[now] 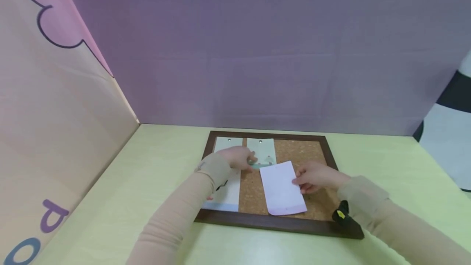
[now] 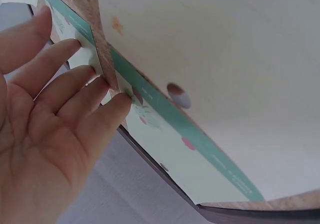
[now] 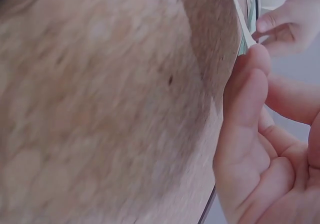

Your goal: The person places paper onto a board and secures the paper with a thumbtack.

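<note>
A brown-framed corkboard [image 1: 253,195] lies on the table. Along its left side are two pale printed sheets, one above the other [image 1: 232,193], and a shorter pale card [image 1: 261,150] is beside them; silver pins [image 1: 260,141] show at the top edges. My left hand [image 1: 236,157] is over these cards; in the left wrist view its loosely bent fingers [image 2: 102,112] touch the green-banded card [image 2: 155,129]. My right hand [image 1: 317,176] pinches the right edge of a white sheet of paper [image 1: 282,189], tilted above the bare cork. In the right wrist view, that sheet [image 3: 241,17] appears edge-on.
A black object with a yellow mark [image 1: 341,214] sits on the frame's lower right corner, beside my right wrist. The pale table [image 1: 147,167] extends around the board. Behind stands a purple backdrop [image 1: 257,52], with a printed panel [image 1: 55,113] at left.
</note>
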The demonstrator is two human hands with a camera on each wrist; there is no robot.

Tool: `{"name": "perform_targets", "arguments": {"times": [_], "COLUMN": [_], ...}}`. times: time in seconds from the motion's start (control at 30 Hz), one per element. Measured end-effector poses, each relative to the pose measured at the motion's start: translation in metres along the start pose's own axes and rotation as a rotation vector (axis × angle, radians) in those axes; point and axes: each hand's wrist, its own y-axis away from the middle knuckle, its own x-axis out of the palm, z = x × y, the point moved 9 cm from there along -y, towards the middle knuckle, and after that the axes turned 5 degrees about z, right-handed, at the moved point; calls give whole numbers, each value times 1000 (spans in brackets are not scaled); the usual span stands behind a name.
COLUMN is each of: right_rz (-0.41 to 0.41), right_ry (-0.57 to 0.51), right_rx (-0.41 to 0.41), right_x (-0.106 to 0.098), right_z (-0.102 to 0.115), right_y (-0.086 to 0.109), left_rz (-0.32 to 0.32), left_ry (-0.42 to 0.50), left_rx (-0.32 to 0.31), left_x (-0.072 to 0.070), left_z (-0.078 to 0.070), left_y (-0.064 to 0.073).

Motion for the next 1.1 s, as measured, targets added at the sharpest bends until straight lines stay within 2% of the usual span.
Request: {"name": "perform_targets", "arguments": {"times": [0.47, 0.63, 0.87, 1.1], "right_rz": [6, -3, -35, -43], "right_ry": [-42, -40, -91, -67], "right_rx": [99, 118, 148, 154], "right_x": [32, 36, 40, 41], "right_z": [10, 15, 13, 11], "right_y": [-17, -18, -21, -24], "left_rz": [-24, -41, -45, -52], "left_ry": [48, 35, 7, 31], "left_rx": [14, 3, -10, -51], "left_x": [4, 3, 2, 6], "left_z": [4, 6, 3, 9], "left_y": [3, 1, 4, 3]}}
